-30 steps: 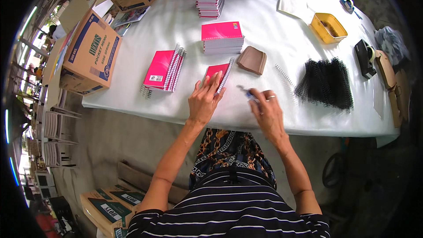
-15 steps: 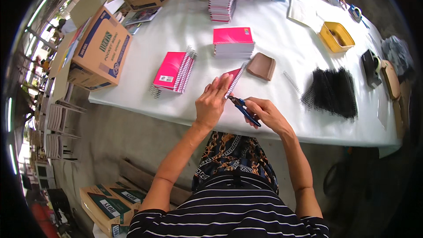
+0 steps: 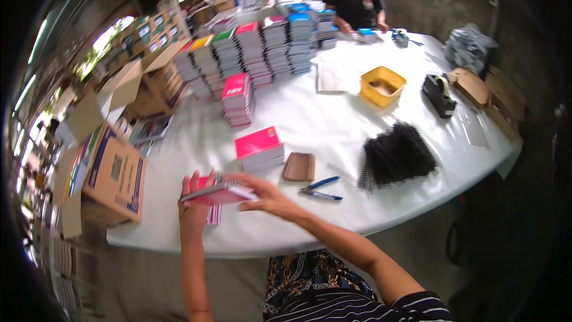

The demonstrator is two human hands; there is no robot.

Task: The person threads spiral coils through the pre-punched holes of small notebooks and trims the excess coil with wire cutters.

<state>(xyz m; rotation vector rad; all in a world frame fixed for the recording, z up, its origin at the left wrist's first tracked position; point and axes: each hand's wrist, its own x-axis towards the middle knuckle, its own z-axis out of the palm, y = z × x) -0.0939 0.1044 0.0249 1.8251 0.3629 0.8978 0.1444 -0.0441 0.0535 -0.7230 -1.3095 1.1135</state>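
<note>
A pink-covered spiral notebook (image 3: 223, 195) is held up between both hands, its wire coil along the upper edge. My left hand (image 3: 192, 206) grips its left end, fingers upward. At the right end, my right hand (image 3: 267, 195) pinches the pages between thumb and fingers. Behind and below it, mostly hidden, is a small pile of pink spiral notebooks (image 3: 213, 214). Blue-handled pliers (image 3: 322, 189) lie with handles apart, right of my right hand. A brown dish (image 3: 299, 167) and a stack of pink-topped notebooks (image 3: 260, 145) stand just beyond.
Black spiral coils (image 3: 398, 156) lie heaped on the right, with one loose coil (image 3: 342, 172) beside them. Farther off are a yellow tub (image 3: 382, 86), a black tape dispenser (image 3: 439, 96) and tall notebook stacks (image 3: 253, 50). An open carton (image 3: 116, 173) stands left; a person (image 3: 356, 3) is across the table.
The pliers have left my right hand and now lie on the table. Both hands have moved left with the notebook, over the pink pile. The view has tilted up toward the room.
</note>
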